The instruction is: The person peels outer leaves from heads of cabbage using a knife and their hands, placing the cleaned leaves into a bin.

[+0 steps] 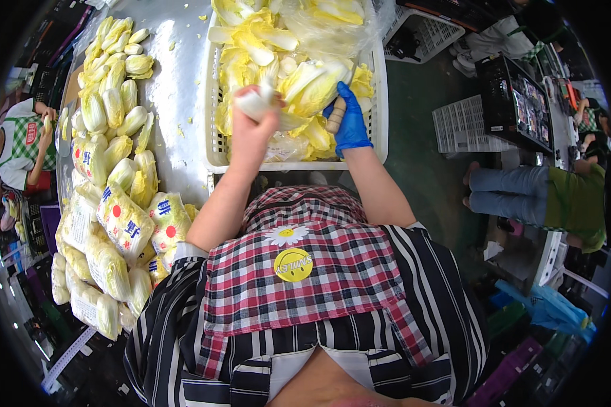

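Note:
My left hand (257, 122), bare and blurred by motion, grips a whitish piece of cabbage leaf (253, 105) above a white plastic crate (379, 127). A blue glove covers my right hand (354, 122). It is closed around a ribbed wooden handle (336, 116) whose far end is hidden, and its fingers also press against a yellow-green napa cabbage (318, 86). Loose cabbage leaves (257, 40) fill the crate below both hands, with clear plastic film (326, 35) over part of them.
A metal table (175, 96) at the left bears piled napa cabbages (113, 107) and bagged cabbages (127, 219) with printed wrapping. People work at the left (25, 137) and right (539, 196). A black crate (514, 102) and white crates (463, 124) stand on the right.

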Motion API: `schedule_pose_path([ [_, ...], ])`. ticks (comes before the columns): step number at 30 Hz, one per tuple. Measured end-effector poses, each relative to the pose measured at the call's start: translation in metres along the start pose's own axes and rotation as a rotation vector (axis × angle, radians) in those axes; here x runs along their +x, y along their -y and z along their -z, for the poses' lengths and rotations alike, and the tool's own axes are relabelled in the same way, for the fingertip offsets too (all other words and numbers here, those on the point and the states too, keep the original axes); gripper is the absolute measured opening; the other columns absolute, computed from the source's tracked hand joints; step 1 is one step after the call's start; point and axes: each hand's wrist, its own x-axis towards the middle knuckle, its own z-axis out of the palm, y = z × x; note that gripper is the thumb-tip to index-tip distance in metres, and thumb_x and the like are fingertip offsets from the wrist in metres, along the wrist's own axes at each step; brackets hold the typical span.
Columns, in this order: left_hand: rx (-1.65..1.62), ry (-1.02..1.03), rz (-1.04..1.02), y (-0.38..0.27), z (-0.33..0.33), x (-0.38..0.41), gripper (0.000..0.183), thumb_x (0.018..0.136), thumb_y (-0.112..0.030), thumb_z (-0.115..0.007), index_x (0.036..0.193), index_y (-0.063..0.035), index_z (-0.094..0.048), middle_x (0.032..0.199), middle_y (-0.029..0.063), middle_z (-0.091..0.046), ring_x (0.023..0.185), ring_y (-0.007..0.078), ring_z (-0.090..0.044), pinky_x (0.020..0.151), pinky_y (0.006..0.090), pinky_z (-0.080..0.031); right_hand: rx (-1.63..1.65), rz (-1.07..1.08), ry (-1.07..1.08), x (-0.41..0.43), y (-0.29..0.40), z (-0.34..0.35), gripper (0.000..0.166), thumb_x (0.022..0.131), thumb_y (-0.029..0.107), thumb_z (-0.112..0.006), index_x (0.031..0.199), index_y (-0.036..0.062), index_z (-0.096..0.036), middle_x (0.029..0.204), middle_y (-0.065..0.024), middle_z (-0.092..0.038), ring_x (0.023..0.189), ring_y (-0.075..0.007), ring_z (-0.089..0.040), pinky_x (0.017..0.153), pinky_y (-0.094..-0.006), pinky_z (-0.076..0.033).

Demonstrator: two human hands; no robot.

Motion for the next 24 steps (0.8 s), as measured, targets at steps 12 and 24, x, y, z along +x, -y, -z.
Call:
schedule_pose_path([
  [12, 0.299, 0.240, 0.168, 0.031, 0.002, 0.014, 0.082, 0.080, -0.032, -0.073, 0.140, 0.0006, -0.028, 0.125, 0.0200, -0.050, 0.114, 0.0249, -0.051, 0.097, 0.0342, -0.042, -0.510, 0.173, 0.195, -0.026, -0.002, -0.039, 0.054, 0.083, 0.018, -0.066, 0.130, 0.0034, -0.045, 0.105, -0.0042, -0.057, 0.082, -0.0103, -0.057, 0.068, -0.0252, -0.051],
  [24, -0.272, 0.135, 0.307, 0.014, 0.021, 0.007, 0.067, 0.087, -0.020, -0.063, 0.140, -0.0026, -0.026, 0.131, 0.0105, -0.046, 0.123, 0.0201, -0.043, 0.104, 0.0362, -0.035, -0.279, 0.003, 0.130, -0.027, 0.007, -0.043, 0.041, 0.092, 0.029, -0.057, 0.126, 0.0060, -0.053, 0.088, -0.0067, -0.062, 0.062, -0.0114, -0.053, 0.059, -0.0236, -0.048],
])
